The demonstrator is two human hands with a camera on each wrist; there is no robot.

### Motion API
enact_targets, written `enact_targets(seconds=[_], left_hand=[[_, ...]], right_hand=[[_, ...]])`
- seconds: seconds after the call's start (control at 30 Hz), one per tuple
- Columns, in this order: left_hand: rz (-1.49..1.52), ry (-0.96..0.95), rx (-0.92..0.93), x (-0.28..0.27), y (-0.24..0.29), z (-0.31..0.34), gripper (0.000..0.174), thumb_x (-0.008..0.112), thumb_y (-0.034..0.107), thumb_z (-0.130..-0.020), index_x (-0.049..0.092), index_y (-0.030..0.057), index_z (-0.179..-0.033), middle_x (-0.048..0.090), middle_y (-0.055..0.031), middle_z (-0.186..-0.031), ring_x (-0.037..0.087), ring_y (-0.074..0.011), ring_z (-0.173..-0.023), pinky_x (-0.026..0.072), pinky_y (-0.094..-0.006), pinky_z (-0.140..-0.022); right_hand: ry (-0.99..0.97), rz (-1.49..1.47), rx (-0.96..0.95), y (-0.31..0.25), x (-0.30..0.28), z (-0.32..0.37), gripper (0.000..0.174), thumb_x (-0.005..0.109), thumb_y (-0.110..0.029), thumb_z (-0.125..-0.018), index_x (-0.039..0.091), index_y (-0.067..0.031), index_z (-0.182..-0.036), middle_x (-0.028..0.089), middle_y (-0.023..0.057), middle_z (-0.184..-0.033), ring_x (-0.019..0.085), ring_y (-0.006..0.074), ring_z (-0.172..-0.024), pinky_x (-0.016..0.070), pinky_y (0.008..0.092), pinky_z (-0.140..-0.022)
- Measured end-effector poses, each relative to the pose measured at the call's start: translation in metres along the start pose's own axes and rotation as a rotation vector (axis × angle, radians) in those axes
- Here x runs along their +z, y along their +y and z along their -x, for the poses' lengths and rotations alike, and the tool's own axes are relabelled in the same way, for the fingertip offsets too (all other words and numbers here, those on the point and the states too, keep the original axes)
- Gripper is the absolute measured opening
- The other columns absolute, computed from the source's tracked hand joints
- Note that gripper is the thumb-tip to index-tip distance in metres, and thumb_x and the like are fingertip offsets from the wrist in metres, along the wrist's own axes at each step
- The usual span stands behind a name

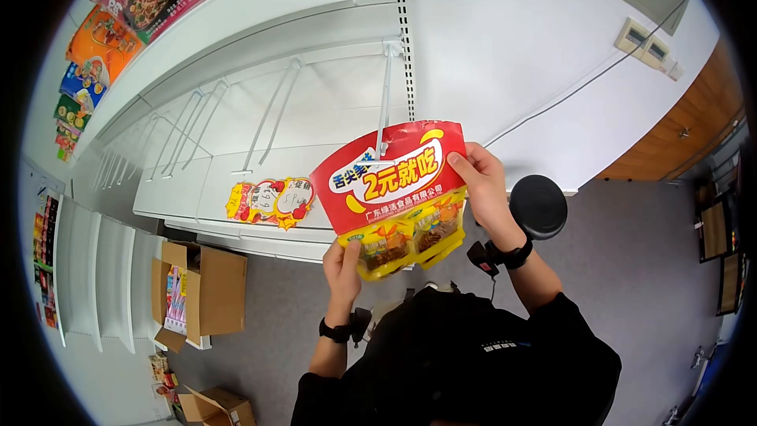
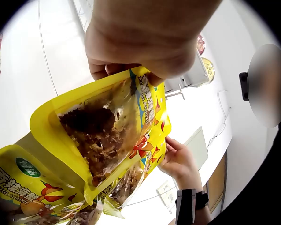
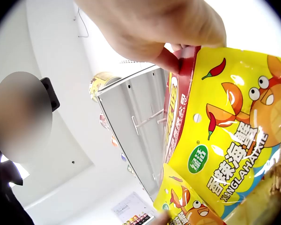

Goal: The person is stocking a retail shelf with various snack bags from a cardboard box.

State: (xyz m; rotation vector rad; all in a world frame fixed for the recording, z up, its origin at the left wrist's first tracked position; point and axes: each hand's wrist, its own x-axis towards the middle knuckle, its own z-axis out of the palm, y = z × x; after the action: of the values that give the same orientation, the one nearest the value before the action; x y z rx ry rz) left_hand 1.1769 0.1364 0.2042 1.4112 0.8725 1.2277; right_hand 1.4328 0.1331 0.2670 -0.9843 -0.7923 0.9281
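Observation:
Both hands hold a red header card (image 1: 402, 173) with yellow snack packets (image 1: 386, 248) hanging below it. My left hand (image 1: 343, 268) grips the lower left, its thumb on the edge of a yellow packet. At the card's right edge, my right hand (image 1: 485, 181) pinches it, thumb on the printed face. A white peg hook (image 1: 386, 95) reaches from the shelf panel, and its end shows over the card's upper middle. In the left wrist view, dark food shows through the clear window of a packet (image 2: 98, 136). Cartoon crab printing covers the packet (image 3: 239, 131) in the right wrist view.
More peg hooks (image 1: 272, 114) line the panel to the left. Red and yellow price tags (image 1: 272, 201) sit beside the card. Snack bags (image 1: 106, 39) stand on the upper shelf. An open cardboard box (image 1: 217, 288) is at lower left, and a round black stool (image 1: 538, 205) stands at right.

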Motion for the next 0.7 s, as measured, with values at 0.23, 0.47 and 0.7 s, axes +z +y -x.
enact_targets(seconds=[0.23,0.47,0.7], left_hand=[[-0.07,-0.017,-0.063,0.001,-0.028,-0.019,0.024,0.05,0.016,-0.094,0.059,-0.0036,-0.104,0.061,-0.0008,-0.088,0.049,-0.005,-0.076,0.0412,-0.0203,-0.067],[-0.058,-0.092,-0.087,-0.008,-0.055,-0.061,0.029,0.049,0.019,-0.095,0.057,-0.0046,-0.111,0.062,-0.0039,-0.1,0.052,-0.0074,-0.088,0.0415,-0.0226,-0.08],[-0.059,-0.045,-0.096,-0.014,-0.068,-0.062,0.024,0.052,0.017,-0.093,0.057,-0.0035,-0.104,0.061,-0.0034,-0.092,0.051,-0.0061,-0.081,0.041,-0.0213,-0.072]], right_hand=[[0.031,0.026,0.004,0.021,-0.003,-0.012,0.015,0.054,-0.011,-0.091,0.058,0.0025,-0.096,0.064,0.0049,-0.084,0.058,0.0063,-0.073,0.046,0.0207,-0.067],[0.026,0.021,-0.076,0.031,-0.004,-0.027,0.017,0.055,-0.012,-0.091,0.058,0.0025,-0.098,0.065,0.0062,-0.088,0.059,0.0073,-0.076,0.0471,0.0213,-0.069],[0.025,0.084,-0.138,0.04,-0.019,-0.028,0.016,0.057,-0.013,-0.09,0.059,0.0021,-0.097,0.065,0.0046,-0.086,0.058,0.0065,-0.075,0.0468,0.021,-0.069]])
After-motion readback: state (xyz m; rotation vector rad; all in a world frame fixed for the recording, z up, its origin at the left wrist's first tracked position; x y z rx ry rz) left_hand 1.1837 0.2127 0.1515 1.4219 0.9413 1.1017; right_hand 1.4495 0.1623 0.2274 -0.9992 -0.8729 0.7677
